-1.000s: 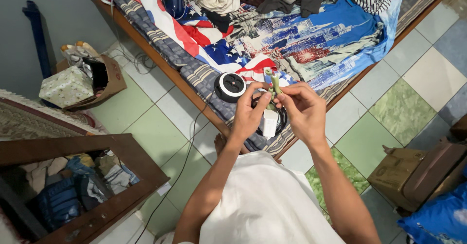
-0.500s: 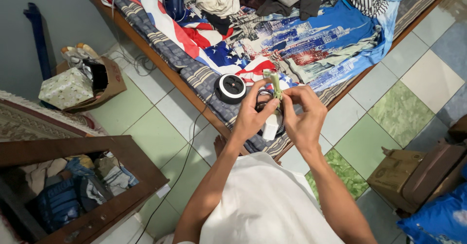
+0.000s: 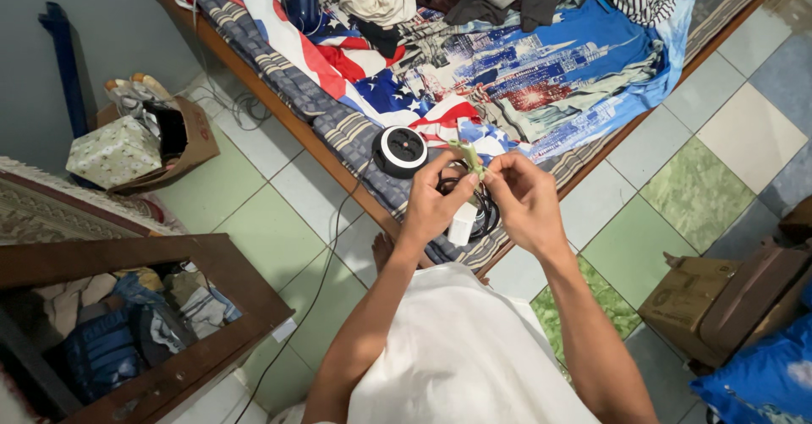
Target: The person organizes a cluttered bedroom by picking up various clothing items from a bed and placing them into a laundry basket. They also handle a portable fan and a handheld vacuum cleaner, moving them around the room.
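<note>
My left hand (image 3: 430, 204) and my right hand (image 3: 526, 200) meet over the bed's edge, both pinching a small pale green strip (image 3: 470, 158) between their fingertips. Under them hang a coiled black cable (image 3: 484, 207) and a white plug block (image 3: 462, 223), partly hidden by my fingers. Which hand carries the cable I cannot tell. A round black and white socket reel (image 3: 400, 151) lies on the bed just left of my left hand, its black cord (image 3: 326, 263) running down to the floor.
The wooden-framed bed (image 3: 292, 124) carries a flag-print sheet, a blue printed cloth (image 3: 550, 69) and piled clothes. A cardboard box with a wrapped parcel (image 3: 114, 151) stands left, a framed mirror (image 3: 144, 322) lower left, brown boxes (image 3: 719, 301) right on the tiled floor.
The green strip, held upright above my fingers a second ago, has come down lower and shorter between both hands. My hands drew slightly closer together; the white plug block swung a little.
</note>
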